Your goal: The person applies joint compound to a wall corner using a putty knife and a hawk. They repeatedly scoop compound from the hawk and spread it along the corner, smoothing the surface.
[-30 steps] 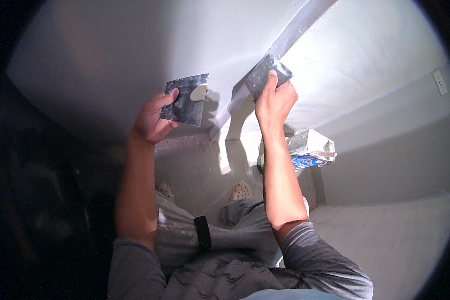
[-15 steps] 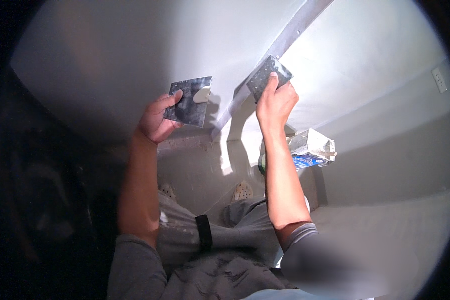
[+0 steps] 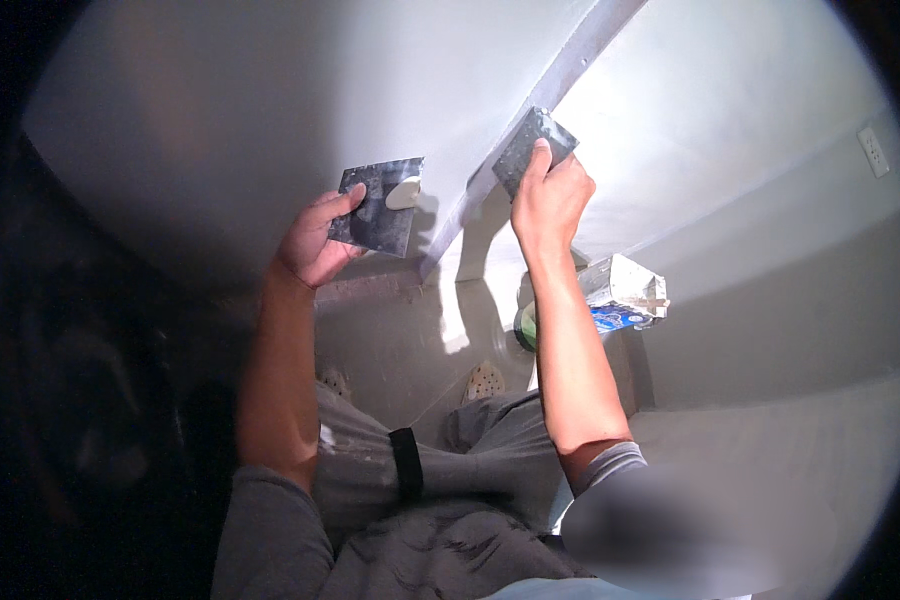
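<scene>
Daubed scraper is gripped by the left fingers, a second scraper by the right fingers.

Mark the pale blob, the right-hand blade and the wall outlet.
Pale blob [image 3: 403, 193], head view: its middle.
Right-hand blade [image 3: 519, 157], head view: its dark face.
Wall outlet [image 3: 873, 152], head view: its front plate.

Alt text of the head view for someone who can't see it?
The left hand holds a dark plate bearing a pale dab; the right hand holds a second plate near a grey wall strip. A whitish container shows past the right forearm.
</scene>
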Tool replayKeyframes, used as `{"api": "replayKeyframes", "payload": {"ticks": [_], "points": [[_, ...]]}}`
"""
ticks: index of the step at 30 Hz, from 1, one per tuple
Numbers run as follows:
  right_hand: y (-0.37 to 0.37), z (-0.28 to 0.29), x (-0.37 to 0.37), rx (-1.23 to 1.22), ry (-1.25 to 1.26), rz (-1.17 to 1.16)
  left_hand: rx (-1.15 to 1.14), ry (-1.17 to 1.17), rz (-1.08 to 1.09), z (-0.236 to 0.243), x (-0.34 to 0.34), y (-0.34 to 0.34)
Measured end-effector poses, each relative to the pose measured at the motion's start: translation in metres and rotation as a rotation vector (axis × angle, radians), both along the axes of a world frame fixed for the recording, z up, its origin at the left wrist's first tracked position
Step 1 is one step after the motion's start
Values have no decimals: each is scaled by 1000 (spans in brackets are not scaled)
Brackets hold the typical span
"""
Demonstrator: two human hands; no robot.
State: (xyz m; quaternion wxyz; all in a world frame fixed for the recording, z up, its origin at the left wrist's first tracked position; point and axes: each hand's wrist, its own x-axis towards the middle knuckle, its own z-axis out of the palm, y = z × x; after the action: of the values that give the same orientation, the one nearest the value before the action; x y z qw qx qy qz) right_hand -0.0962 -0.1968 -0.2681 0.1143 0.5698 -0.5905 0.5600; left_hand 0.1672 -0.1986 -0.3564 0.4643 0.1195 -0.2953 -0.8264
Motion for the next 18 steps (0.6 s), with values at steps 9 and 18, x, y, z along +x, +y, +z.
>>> {"api": "replayKeyframes", "payload": {"ticks": [9, 18], "points": [[27, -1, 3, 155, 20, 19, -2, -18, 16, 1, 2, 5], [9, 44, 2, 156, 36, 16, -2, -48, -2, 4, -1, 6]]}}
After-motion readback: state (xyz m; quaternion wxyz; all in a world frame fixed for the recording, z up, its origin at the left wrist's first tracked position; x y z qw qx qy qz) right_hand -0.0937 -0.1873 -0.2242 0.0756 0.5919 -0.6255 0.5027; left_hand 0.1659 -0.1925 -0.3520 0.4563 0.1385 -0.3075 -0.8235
